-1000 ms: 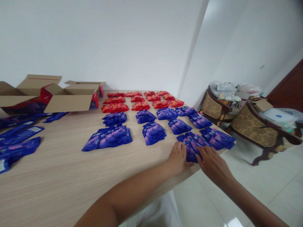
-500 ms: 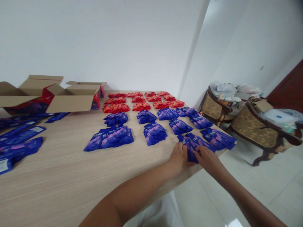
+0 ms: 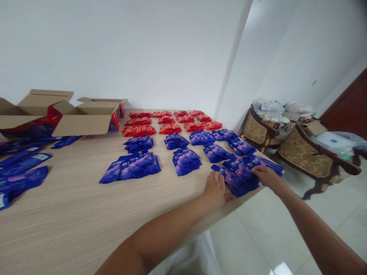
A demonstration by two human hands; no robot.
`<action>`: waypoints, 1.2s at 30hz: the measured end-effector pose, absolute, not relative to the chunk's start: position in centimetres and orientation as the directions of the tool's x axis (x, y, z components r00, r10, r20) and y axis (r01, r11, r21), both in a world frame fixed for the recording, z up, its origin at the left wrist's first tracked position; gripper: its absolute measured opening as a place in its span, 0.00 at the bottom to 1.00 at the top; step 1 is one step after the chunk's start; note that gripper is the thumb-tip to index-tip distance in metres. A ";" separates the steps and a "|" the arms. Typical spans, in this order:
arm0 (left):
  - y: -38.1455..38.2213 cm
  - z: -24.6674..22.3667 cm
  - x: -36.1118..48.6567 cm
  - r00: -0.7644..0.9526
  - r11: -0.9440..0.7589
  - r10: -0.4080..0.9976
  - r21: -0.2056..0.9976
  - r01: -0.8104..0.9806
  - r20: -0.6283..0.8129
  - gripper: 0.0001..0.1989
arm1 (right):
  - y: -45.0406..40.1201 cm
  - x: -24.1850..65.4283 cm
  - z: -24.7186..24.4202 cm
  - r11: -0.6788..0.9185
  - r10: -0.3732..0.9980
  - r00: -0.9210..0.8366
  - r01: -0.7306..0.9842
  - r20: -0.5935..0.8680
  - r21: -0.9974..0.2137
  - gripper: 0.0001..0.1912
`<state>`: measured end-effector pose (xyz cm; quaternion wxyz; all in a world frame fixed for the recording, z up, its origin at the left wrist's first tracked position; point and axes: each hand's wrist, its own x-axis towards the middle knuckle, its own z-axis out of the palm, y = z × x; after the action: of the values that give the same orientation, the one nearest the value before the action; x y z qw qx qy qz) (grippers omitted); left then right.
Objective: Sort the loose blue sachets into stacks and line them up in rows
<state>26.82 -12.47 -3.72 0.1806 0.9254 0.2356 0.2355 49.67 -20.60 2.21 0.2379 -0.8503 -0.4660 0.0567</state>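
My left hand [image 3: 215,190] presses on the left end of a fanned pile of blue packets [image 3: 238,176] near the table's front right edge. Its fingers are curled over the outermost packet, with the thumb low by the tabletop. On the pile's right side, my right hand [image 3: 265,176] pinches the edge of a blue packet between thumb and fingers. Another blue pile [image 3: 271,165] lies just behind that hand and is partly covered. Close by on the left is a separate pile of blue packets [image 3: 186,162], touched by neither hand.
More blue piles and rows of red packets [image 3: 139,131] cover the table's far right part. Loose blue packets [image 3: 25,164] lie at the left. Open cardboard boxes [image 3: 84,124] stand along the wall. Beyond the right table edge are loaded armchairs [image 3: 308,156].
My right hand has moved right, away from my left hand. The blue packets between them are now spread wider. My left hand has stayed about where it was.
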 end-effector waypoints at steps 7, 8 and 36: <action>-12.3 -4.1 27.0 0.765 -0.799 0.545 0.490 0.348 0.344 0.43 | -20.3 50.6 2.4 -0.556 0.789 0.581 0.536 -0.201 -0.635 0.10; -12.2 -4.1 27.0 0.779 -0.805 0.527 0.494 0.329 0.339 0.44 | -20.2 50.7 2.5 -0.540 0.804 0.564 0.562 -0.187 -0.626 0.11; -12.1 -4.4 27.4 0.798 -0.856 0.445 0.456 0.245 0.406 0.26 | -20.8 44.8 0.4 0.049 0.948 -0.051 0.999 0.315 0.014 0.22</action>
<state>27.42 -12.06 -4.44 0.1939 0.9282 0.1856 0.2577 44.84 -20.80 0.40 0.1107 -0.6800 -0.7157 -0.1149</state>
